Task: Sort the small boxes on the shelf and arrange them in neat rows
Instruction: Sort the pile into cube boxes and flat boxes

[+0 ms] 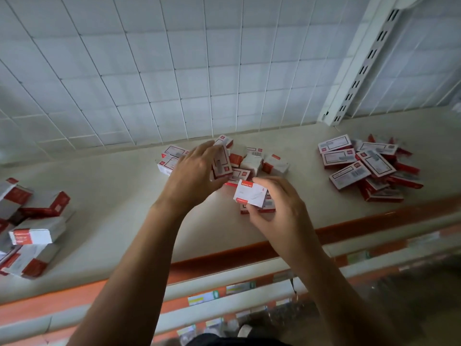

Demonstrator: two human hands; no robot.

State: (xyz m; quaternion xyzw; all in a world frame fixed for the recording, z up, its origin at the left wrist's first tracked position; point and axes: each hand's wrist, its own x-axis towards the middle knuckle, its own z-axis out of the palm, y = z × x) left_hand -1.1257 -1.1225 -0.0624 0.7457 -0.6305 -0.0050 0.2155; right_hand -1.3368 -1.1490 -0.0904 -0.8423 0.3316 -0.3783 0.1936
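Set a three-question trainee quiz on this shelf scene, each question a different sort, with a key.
1. Multiple choice: how many separate heaps of small boxes lie on the shelf? A) one B) three C) five
2. True or false: the right hand is empty.
3. Fill in: the left hand grips a box at the ___ heap (left, middle or right).

Key
1. B.
2. False: it holds a red-and-white box.
3. Middle: the hand is at the middle heap.
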